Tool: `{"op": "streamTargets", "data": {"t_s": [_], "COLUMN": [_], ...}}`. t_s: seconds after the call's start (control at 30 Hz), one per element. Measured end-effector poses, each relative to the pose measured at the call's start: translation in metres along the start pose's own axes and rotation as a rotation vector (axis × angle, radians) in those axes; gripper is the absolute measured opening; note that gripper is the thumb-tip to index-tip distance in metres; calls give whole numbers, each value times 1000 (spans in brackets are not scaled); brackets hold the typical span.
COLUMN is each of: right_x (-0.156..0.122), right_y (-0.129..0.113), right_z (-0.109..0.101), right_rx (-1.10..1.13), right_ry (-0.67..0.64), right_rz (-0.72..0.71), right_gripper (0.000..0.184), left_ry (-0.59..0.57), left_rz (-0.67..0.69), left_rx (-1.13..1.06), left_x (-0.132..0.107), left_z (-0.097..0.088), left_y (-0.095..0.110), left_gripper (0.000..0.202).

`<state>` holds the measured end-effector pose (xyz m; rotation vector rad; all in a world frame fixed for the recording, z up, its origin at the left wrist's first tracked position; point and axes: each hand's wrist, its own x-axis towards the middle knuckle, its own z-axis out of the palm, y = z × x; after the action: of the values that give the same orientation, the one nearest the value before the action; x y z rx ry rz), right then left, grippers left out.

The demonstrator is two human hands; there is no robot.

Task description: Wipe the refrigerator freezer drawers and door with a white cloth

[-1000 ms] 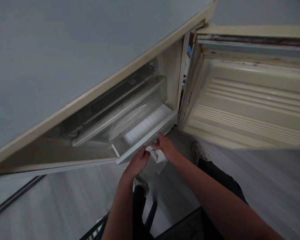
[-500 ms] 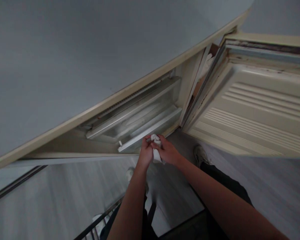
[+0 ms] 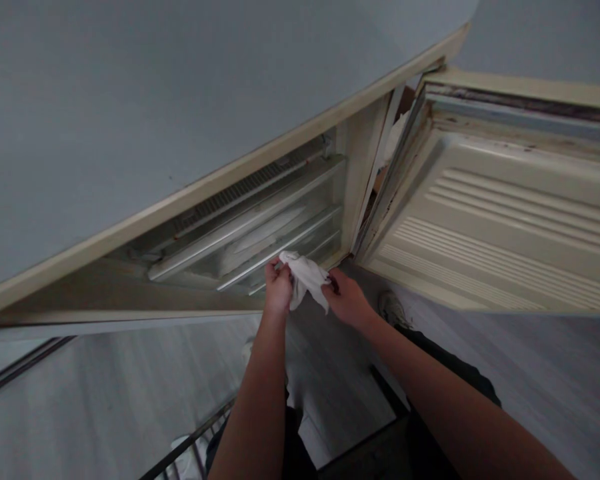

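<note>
A white cloth (image 3: 306, 277) is stretched loosely between my two hands, its lower corners hanging down. My left hand (image 3: 279, 285) pinches its left end. At the other end, my right hand (image 3: 346, 297) has its fingers closed on the cloth's edge. Both hands are just in front of the open refrigerator compartment, where clear shelves with pale front rails (image 3: 250, 230) are stacked. The cream refrigerator door (image 3: 510, 220) stands swung open to the right, with brownish stains along its seal.
The refrigerator's grey top (image 3: 180, 120) fills the upper view. Below lies grey wood-look flooring (image 3: 130, 393), with my shoe (image 3: 393, 310) near the door's lower edge. A dark metal rack (image 3: 190, 447) stands at the bottom, close to my legs.
The bunched cloth has been spread out, and my hands have moved apart, the left one slightly leftward. The view has shifted a little, showing more of the compartment.
</note>
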<state>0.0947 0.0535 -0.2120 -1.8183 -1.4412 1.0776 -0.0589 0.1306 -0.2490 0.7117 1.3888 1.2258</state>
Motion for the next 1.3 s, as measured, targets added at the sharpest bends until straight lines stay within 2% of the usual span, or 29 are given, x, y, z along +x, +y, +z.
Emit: {"op": "streamTargets", "data": {"t_s": [0.1,0.2,0.27,0.33,0.4,0.47,0.5,0.57,0.63,0.7,0.73,0.77,0.8,0.9,0.97,1.03,1.13,1.2,1.3], "right_x": [4,2,-4,-11,-14,-11,-7,4,15,20,21,20,18,10,7,7,11,13,14], "right_y": [2,-1,-5,-10,-14,-16,-16,-15,-14,-13,-13,-14,-16,-20,-21,-21,-23,-26,-35], "right_z": [-6,-1,11,28,42,49,48,43,37,34,36,40,45,62,68,68,59,54,48], "right_rx": [81,159,197,204,201,244,301,451,519,456,398,344,299,203,160,129,172,355,679], "right_ry": [86,104,39,-52,-88,-44,-6,87,237,414,459,453,390,85,-19,-14,61,53,-56], "right_rz": [-38,-67,-100,-134,-136,-93,-51,68,129,66,2,-59,-107,-167,-170,-169,-164,-69,123], "right_gripper": [23,31,29,26,24,25,26,25,21,18,18,20,23,30,27,16,10,15,17], "left_ry": [-23,-187,-281,-219,-31,139,186,219,195,144,112,61,-10,-279,-391,-391,-281,-243,-212], "left_rz": [53,93,122,203,279,283,262,210,190,219,239,247,243,212,211,199,190,214,285], "left_rx": [64,150,197,201,111,-22,-69,-90,-12,120,183,237,280,357,374,363,347,380,532], "left_x": [-7,-20,-27,-30,-29,-25,-23,-19,-20,-24,-27,-31,-35,-48,-52,-50,-41,-34,-28], "left_z": [-1,-2,-3,-4,-7,-12,-16,-24,-33,-40,-43,-46,-48,-52,-54,-56,-64,-70,-79], "left_y": [3,9,12,13,15,17,18,20,21,22,24,25,28,38,45,50,50,48,46], "left_gripper": [33,32,35,38,36,32,32,33,38,45,49,52,53,50,46,45,47,44,34]}}
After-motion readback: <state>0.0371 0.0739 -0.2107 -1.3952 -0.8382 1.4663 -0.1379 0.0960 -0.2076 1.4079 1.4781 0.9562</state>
